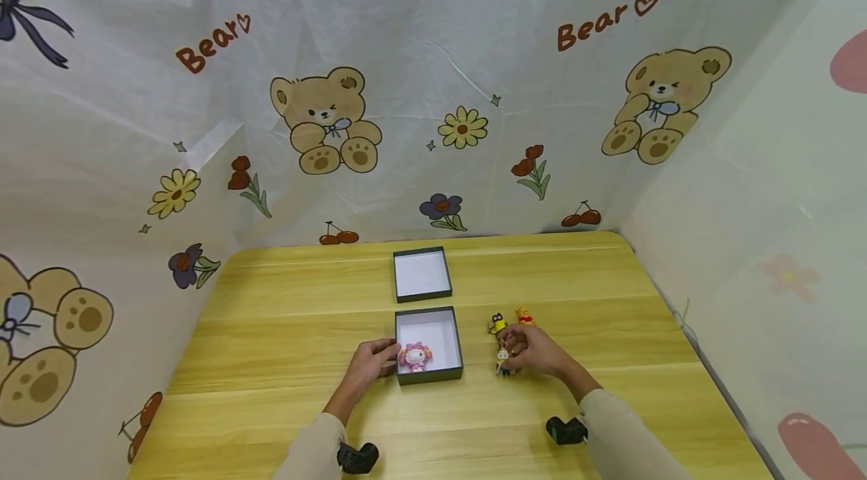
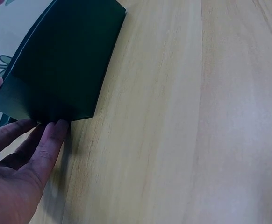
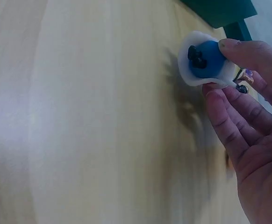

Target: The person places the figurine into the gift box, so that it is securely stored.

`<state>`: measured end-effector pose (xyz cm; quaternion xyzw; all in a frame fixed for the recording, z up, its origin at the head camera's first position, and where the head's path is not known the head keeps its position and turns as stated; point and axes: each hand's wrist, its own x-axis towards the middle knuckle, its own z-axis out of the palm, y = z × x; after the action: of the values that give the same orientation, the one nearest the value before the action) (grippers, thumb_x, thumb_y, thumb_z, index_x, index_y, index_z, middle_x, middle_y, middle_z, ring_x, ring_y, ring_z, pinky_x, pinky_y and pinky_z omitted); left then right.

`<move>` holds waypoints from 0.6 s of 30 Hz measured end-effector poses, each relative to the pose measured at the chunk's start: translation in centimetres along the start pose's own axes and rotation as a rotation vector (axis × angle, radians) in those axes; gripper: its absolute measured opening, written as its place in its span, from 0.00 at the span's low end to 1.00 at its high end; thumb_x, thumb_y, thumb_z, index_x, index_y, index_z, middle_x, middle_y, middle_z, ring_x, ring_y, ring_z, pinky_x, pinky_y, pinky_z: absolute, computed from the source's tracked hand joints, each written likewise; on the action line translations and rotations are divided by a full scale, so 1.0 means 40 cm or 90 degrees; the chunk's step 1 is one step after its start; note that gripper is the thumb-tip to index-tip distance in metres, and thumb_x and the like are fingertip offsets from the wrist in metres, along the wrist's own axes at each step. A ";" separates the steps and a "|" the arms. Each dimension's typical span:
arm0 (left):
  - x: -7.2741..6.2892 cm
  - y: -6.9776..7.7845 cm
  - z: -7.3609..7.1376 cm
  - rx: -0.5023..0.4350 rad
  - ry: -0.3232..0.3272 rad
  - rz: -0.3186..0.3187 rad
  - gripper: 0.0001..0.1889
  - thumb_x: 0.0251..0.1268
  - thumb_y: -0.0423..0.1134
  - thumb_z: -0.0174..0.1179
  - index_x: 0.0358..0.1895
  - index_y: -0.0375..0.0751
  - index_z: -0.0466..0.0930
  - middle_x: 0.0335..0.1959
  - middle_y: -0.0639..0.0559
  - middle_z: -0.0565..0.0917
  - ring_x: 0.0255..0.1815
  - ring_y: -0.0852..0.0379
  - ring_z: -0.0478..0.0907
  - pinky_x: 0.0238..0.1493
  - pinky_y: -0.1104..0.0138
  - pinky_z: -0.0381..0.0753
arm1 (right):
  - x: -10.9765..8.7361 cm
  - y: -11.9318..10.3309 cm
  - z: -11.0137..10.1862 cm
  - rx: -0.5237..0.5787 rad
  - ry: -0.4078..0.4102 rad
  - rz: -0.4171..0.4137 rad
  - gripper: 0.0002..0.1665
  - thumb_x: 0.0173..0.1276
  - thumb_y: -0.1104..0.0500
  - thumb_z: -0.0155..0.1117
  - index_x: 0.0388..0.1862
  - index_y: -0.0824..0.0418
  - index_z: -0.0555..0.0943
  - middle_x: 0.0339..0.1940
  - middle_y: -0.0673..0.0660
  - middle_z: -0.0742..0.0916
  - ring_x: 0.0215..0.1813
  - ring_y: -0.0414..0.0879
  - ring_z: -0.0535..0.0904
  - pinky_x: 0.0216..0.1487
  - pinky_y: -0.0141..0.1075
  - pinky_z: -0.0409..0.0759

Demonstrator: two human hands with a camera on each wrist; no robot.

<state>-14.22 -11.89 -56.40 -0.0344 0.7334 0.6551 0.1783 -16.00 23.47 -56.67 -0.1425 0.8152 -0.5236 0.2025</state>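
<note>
Figurine [image 3: 211,58], white and blue

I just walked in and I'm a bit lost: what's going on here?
Someone is working at a table with both hands. The right hand holds a white and blue figure, to the right of an open box. The left hand touches the box's left side. A pink figure is in the box. Beyond the right hand are a yellow figure and a bear figure. What looks like the lid lies behind the box.
</note>
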 end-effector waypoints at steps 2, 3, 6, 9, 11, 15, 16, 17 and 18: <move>0.014 -0.023 -0.002 0.003 0.004 -0.005 0.26 0.72 0.39 0.54 0.60 0.16 0.68 0.53 0.29 0.78 0.51 0.45 0.79 0.49 0.57 0.83 | 0.002 -0.010 -0.004 -0.004 0.004 -0.007 0.29 0.54 0.67 0.74 0.54 0.75 0.74 0.39 0.60 0.81 0.40 0.49 0.78 0.37 0.33 0.81; 0.014 -0.024 -0.003 0.005 0.003 -0.004 0.26 0.72 0.39 0.54 0.60 0.16 0.68 0.53 0.29 0.78 0.51 0.45 0.79 0.48 0.58 0.83 | 0.005 -0.017 -0.005 -0.006 0.005 -0.012 0.29 0.55 0.67 0.74 0.54 0.75 0.74 0.40 0.60 0.82 0.40 0.49 0.78 0.37 0.34 0.81; 0.021 -0.032 -0.004 0.007 0.000 -0.004 0.26 0.72 0.39 0.54 0.60 0.16 0.67 0.53 0.28 0.78 0.51 0.44 0.79 0.49 0.57 0.83 | 0.015 -0.040 -0.010 -0.012 0.010 -0.017 0.30 0.55 0.66 0.74 0.55 0.74 0.74 0.40 0.60 0.82 0.40 0.50 0.79 0.38 0.33 0.81; 0.021 -0.031 -0.003 0.004 0.000 -0.003 0.25 0.72 0.38 0.54 0.60 0.16 0.68 0.52 0.29 0.78 0.51 0.44 0.79 0.49 0.57 0.83 | 0.031 -0.062 -0.012 -0.013 0.016 -0.022 0.30 0.56 0.65 0.73 0.56 0.74 0.74 0.40 0.61 0.82 0.41 0.51 0.79 0.39 0.33 0.81; 0.028 -0.042 -0.004 0.006 0.002 -0.001 0.26 0.72 0.40 0.55 0.60 0.17 0.68 0.53 0.30 0.78 0.51 0.45 0.79 0.48 0.58 0.83 | 0.042 -0.077 -0.012 -0.019 0.021 -0.025 0.31 0.56 0.65 0.74 0.56 0.74 0.74 0.41 0.61 0.83 0.41 0.51 0.79 0.39 0.33 0.80; 0.032 -0.046 -0.003 0.006 0.003 -0.005 0.26 0.72 0.40 0.55 0.60 0.17 0.68 0.53 0.30 0.78 0.51 0.45 0.79 0.48 0.59 0.83 | 0.063 -0.102 -0.009 -0.031 0.021 -0.034 0.31 0.56 0.63 0.74 0.56 0.73 0.74 0.40 0.59 0.83 0.41 0.49 0.79 0.41 0.33 0.81; 0.031 -0.046 -0.003 0.005 0.003 -0.005 0.26 0.72 0.40 0.55 0.60 0.17 0.68 0.53 0.30 0.78 0.51 0.45 0.79 0.48 0.59 0.83 | 0.068 -0.109 -0.008 -0.033 0.020 -0.034 0.31 0.56 0.63 0.75 0.56 0.73 0.75 0.40 0.59 0.83 0.40 0.48 0.79 0.41 0.34 0.81; 0.030 -0.047 -0.003 0.004 0.003 -0.005 0.26 0.72 0.40 0.55 0.60 0.17 0.68 0.53 0.30 0.78 0.51 0.45 0.79 0.48 0.59 0.83 | 0.073 -0.115 -0.007 -0.034 0.019 -0.036 0.31 0.56 0.62 0.75 0.56 0.72 0.75 0.39 0.58 0.83 0.40 0.48 0.79 0.41 0.34 0.81; 0.029 -0.047 -0.003 0.002 0.005 -0.008 0.26 0.71 0.40 0.55 0.60 0.17 0.68 0.53 0.30 0.78 0.51 0.45 0.79 0.49 0.59 0.83 | 0.077 -0.120 -0.005 -0.033 0.018 -0.035 0.31 0.56 0.61 0.75 0.56 0.72 0.75 0.39 0.58 0.83 0.40 0.47 0.79 0.40 0.34 0.81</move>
<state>-14.81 -12.04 -58.52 -0.0414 0.7349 0.6526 0.1798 -18.71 20.30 -52.78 -0.1629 0.8269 -0.5098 0.1728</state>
